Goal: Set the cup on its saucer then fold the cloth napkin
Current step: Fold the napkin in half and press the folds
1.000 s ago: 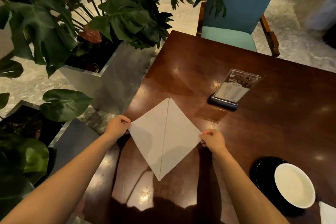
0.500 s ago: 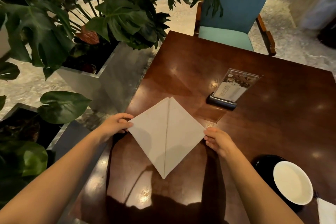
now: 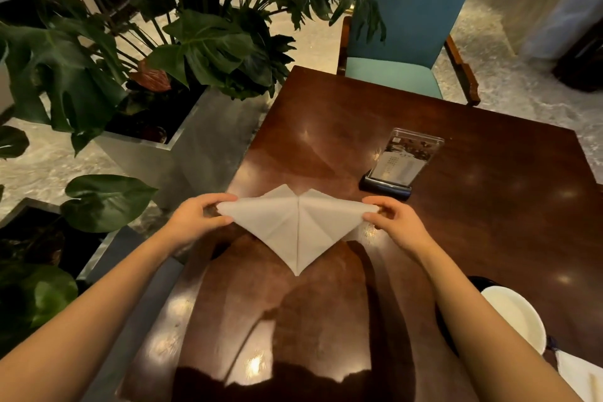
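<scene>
A white cloth napkin (image 3: 298, 225), folded to a downward-pointing kite with a centre crease, lies on the dark wooden table (image 3: 489, 212). My left hand (image 3: 195, 217) pinches its left corner and my right hand (image 3: 396, 222) pinches its right corner, both corners lifted off the table. At the lower right a white cup (image 3: 518, 316) sits on a black saucer (image 3: 478, 281), partly hidden behind my right forearm.
A clear menu stand on a black base (image 3: 399, 163) stands just beyond the napkin. A teal chair (image 3: 408, 23) is at the table's far side. Leafy plants in metal planters (image 3: 156, 153) line the left edge. Another white cloth (image 3: 584, 372) shows at the bottom right corner.
Both hands have raised the napkin's side corners and spread them outward; the flat diamond now has its upper flaps lifted and a notch at the top centre.
</scene>
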Demonstrator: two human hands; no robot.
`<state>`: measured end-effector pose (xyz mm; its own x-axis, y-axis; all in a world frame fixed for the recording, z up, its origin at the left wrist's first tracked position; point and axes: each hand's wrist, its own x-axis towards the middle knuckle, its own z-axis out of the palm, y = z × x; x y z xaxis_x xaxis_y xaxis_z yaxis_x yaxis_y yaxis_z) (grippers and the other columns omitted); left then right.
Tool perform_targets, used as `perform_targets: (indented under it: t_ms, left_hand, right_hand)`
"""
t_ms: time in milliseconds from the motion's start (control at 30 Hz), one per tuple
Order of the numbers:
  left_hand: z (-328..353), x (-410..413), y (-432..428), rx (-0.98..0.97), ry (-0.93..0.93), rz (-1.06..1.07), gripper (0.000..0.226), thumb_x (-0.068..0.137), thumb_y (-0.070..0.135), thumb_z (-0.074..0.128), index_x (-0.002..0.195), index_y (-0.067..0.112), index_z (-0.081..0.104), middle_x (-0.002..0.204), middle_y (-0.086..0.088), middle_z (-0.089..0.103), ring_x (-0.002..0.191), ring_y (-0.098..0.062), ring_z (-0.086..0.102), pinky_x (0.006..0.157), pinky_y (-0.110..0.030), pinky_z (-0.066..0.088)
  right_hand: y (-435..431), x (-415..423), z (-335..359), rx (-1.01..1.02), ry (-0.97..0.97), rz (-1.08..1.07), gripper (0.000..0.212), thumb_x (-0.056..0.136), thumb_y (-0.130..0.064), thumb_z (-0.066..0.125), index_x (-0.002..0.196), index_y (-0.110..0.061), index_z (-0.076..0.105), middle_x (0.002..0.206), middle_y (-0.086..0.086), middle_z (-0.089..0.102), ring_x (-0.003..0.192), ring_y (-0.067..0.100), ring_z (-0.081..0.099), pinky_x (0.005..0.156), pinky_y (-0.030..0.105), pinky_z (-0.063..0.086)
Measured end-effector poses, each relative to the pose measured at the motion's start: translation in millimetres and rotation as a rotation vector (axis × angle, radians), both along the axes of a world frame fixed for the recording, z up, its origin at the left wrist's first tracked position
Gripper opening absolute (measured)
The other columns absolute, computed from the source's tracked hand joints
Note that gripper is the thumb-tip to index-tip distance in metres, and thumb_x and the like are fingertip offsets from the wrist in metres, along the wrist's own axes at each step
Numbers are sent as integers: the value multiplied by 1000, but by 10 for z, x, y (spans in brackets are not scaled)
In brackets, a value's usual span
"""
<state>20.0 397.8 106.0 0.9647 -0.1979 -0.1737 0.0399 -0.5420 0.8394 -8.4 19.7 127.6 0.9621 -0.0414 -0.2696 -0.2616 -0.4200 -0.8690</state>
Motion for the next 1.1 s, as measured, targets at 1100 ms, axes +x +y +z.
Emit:
perform_targets:
  t_ms: [1100]
  left_hand:
    - [311,-288,-433,-913,640,577,20,90,0,47,86,3,66,67,-6,73,62,-10,70,56,-20,57]
  right_hand:
    - [-82,-116,-103,751,456,-330,12,86,-3,57,96,-4,63,70,10,67,51,14,65,48,22,55]
